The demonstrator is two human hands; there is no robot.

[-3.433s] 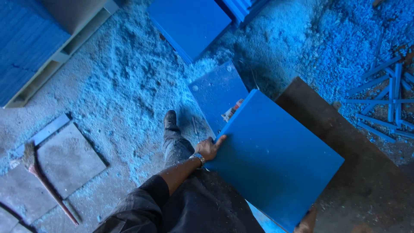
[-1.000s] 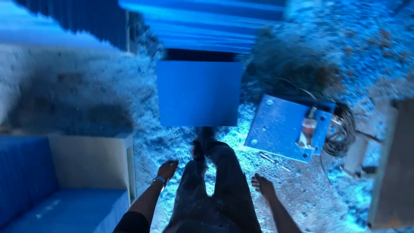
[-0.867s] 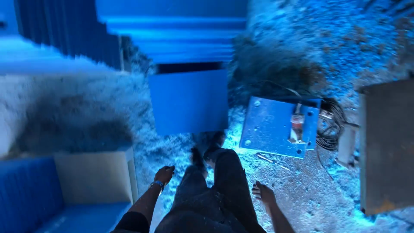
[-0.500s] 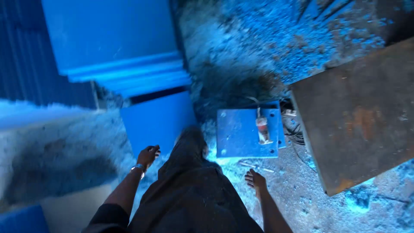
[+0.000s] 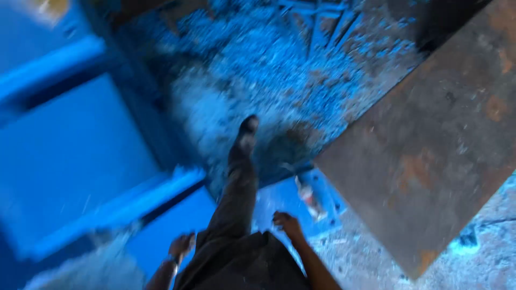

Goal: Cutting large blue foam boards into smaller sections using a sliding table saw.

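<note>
I am walking over a floor covered in blue dust and shavings. My left hand (image 5: 181, 244) hangs at my side with a band on the wrist, holding nothing, fingers loosely curled. My right hand (image 5: 286, 223) swings free beside my hip, also with nothing in it. My leg in dark trousers steps forward, with the shoe (image 5: 247, 131) out in front. A small blue plate (image 5: 285, 201) with a small reddish object on it lies on the floor right by my right hand. The picture is blurred by motion.
A stack of large blue boards (image 5: 70, 156) fills the left side. A big rusty brown sheet (image 5: 430, 145) lies at the right. Blue strips or slats (image 5: 322, 21) lie at the top. Another blue panel (image 5: 161, 231) lies on the floor beside my left hand.
Earlier my left hand held a large blue board; now both hands hang free. The view has swung as I walk, and the boards and the rusty sheet have come closer.
</note>
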